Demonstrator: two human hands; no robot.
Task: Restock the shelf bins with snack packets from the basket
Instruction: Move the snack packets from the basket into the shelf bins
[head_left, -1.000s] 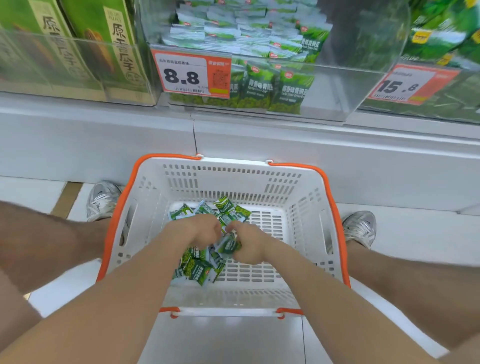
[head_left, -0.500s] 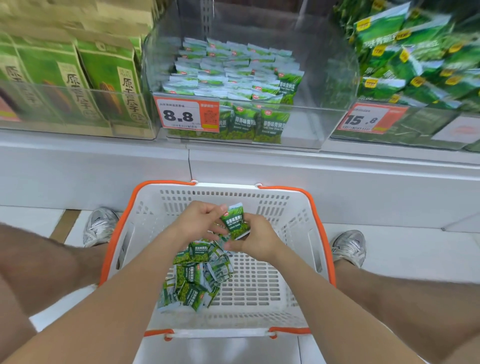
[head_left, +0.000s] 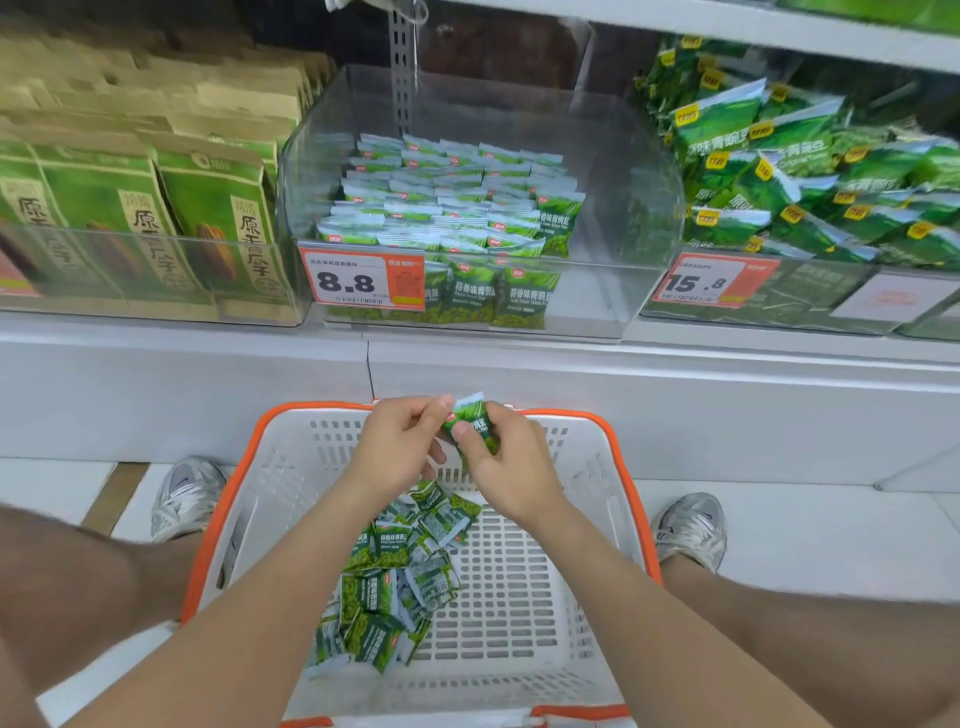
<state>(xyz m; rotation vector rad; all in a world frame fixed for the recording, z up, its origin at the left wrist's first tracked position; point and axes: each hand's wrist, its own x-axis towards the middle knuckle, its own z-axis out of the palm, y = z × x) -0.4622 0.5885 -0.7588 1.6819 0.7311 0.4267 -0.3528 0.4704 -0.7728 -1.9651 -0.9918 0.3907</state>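
Both hands pinch one small glossy green packet (head_left: 474, 412) above the basket's far rim. The left hand (head_left: 395, 447) has thumb and fingertips on its left edge. The right hand (head_left: 514, 467) has thumb and curled fingers round its lower half.

The basket (head_left: 587, 478) is white slotted plastic with orange trim, and a loose crinkly heap (head_left: 387, 597) lies on its left side. The clear, round-cornered bin (head_left: 597, 296) above holds tidy rows (head_left: 457, 208).

Versus half a second ago, the hands and packet are higher, nearer the shelf.
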